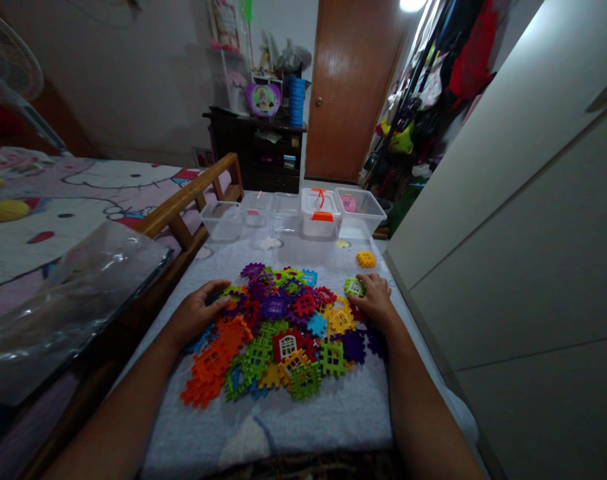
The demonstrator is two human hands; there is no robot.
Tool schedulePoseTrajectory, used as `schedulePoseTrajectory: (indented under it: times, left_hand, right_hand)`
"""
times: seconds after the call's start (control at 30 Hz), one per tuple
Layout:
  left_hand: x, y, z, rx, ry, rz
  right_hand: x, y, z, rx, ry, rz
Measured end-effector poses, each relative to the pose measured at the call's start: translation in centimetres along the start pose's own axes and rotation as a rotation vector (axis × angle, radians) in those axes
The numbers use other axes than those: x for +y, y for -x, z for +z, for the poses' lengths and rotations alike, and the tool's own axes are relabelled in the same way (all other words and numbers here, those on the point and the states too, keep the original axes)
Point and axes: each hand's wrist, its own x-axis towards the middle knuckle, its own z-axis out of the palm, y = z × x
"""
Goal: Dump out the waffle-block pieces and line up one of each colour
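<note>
A heap of interlocking plastic building blocks point(276, 307) in many colours lies on the cloth-covered table, several with window-like grids. My left hand point(196, 312) rests at the heap's left edge, thumb and fingers apart, touching or just beside a purple-and-orange block point(234, 300). At the right edge, my right hand point(376, 300) grips a light green building block point(354, 287) with a white window insert between thumb and fingers. Orange blocks point(213, 363) overlap in a row at the near left. Beyond my right hand sits a yellow block point(366, 259), apart from the heap.
Along the table's far end stand a clear open bin point(222, 220), more clear containers point(286, 213), a white lidded box point(321, 223) with orange latches, and another clear bin point(360, 213). A wooden bed rail point(183, 193) borders the left side, a pale cabinet point(508, 200) the right.
</note>
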Motion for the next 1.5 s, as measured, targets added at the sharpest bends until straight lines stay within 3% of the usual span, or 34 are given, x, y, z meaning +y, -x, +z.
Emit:
schedulePoseTrajectory:
  times: [0.43,0.8,1.03,1.27,1.5]
  left_hand:
    - [0.4,0.1,0.0,-0.001,0.038,-0.006]
    - [-0.3,-0.1,0.0,0.003,-0.015,0.035]
    - [-0.1,-0.1,0.0,0.004,0.006,0.019]
    - [-0.3,-0.1,-0.1,-0.004,-0.018,0.022]
    - [0.2,0.1,0.0,0.001,0.005,0.007]
  right_hand:
    - [-0.5,-0.4,-0.5,-0.055,0.038,-0.006]
    - [-2.3,-2.8,-0.9,0.078,0.061,0.071]
    - [-3.9,-3.7,-0.1,0.015,0.116,0.181]
    - [-2.8,-3.7,-1.0,0.009,0.158,0.11]
    - [-3.8,-4.4,-1.1,-0.09,0.22,0.093]
